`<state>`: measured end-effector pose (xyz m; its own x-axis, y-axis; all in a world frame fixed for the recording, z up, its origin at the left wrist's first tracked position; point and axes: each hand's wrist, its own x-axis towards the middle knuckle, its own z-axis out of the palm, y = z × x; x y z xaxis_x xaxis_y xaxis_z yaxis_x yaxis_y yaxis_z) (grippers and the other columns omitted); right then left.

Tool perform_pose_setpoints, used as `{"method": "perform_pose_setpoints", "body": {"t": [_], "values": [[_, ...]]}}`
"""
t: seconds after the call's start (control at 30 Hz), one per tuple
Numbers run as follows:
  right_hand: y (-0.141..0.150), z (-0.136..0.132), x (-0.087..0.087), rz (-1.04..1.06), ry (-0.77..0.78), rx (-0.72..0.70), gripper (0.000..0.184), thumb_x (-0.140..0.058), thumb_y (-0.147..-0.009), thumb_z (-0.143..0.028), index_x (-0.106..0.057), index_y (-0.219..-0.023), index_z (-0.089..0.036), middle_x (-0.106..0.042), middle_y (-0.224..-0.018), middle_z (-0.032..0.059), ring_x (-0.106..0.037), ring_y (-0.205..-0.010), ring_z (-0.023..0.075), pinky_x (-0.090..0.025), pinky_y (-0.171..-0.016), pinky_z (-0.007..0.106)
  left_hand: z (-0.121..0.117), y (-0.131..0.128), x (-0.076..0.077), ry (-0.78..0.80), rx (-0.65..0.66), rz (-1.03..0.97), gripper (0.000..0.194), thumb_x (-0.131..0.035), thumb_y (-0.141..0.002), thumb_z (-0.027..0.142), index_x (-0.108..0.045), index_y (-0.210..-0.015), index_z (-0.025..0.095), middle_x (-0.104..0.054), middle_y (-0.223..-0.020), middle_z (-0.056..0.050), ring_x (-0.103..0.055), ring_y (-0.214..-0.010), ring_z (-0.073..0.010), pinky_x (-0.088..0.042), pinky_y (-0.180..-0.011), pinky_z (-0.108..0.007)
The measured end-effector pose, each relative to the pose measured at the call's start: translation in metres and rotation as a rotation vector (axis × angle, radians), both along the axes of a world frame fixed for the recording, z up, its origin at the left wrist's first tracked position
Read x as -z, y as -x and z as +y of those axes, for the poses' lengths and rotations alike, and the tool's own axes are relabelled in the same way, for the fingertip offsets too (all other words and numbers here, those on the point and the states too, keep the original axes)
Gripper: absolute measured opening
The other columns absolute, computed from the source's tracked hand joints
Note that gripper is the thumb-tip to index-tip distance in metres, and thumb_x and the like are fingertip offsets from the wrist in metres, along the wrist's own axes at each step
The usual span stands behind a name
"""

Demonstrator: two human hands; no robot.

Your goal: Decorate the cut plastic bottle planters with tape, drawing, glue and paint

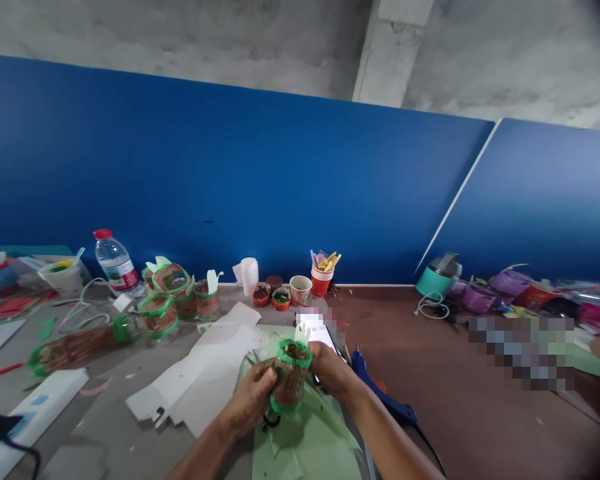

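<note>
Green-edged clear jar (290, 383), squat and round, with brown crumbly stuff showing through its sides and in its open mouth, is in my left hand (253, 395), thumb on the near side and fingers around its left. In this head view it leans slightly, mouth up, in front of me over a pale green sheet (325, 443). Uneven bright green bands circle its rim and base, and a small pale cut-out (303, 331) stands at the back of the rim. My right hand (330, 370) is at the jar's upper right; its fingertips are hidden, so I can't tell what they grip.

Behind my hands, a phone (321, 337) has a lit screen with digits ending "36:04", partly blurred out. A clear plastic bottle (115, 263) with a red cap wears a red and white label, its print too small to read.

White paper pieces (205, 367) lie to the left on the grey tabletop (125, 440), near more green-edged jars (159, 315). A blue glue gun (380, 397) lies to my right, by the brown tabletop (465, 420). A red and white cup (322, 281) holding wooden sticks stands before a blue partition (280, 173); bare grey concrete (280, 33) rises above it.
</note>
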<state>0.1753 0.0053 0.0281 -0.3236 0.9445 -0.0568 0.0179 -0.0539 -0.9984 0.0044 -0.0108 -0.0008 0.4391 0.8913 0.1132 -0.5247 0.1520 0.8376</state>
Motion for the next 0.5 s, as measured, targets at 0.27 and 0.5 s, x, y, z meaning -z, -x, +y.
{"method": "perform_pose_setpoints", "body": {"t": [0.27,0.5], "values": [[0.0,0.009,0.002,0.022,-0.064,0.309,0.026,-0.069,-0.065,-0.04,-0.065,-0.074,-0.017,-0.057,-0.064,-0.0017,-0.048,-0.062,0.014,-0.036,-0.06,0.026,0.002,0.003,-0.012,0.361,-0.098,-0.199,0.047,-0.079,-0.068,0.05,-0.075,-0.096,0.012,-0.076,-0.093,-0.011,-0.07,-0.082,-0.021,-0.054,-0.079,-0.028],[-0.002,-0.009,-0.013,0.003,-0.418,0.469,0.019,-0.061,-0.079,-0.031,-0.064,-0.092,-0.019,-0.063,-0.088,0.0045,-0.056,-0.08,0.0183,-0.045,-0.075,0.03,0.013,0.013,-0.014,0.461,-0.091,-0.41,0.041,-0.062,-0.086,0.046,-0.074,-0.098,0.009,-0.077,-0.094,-0.014,-0.073,-0.085,-0.0219,-0.057,-0.082,-0.032]]}}
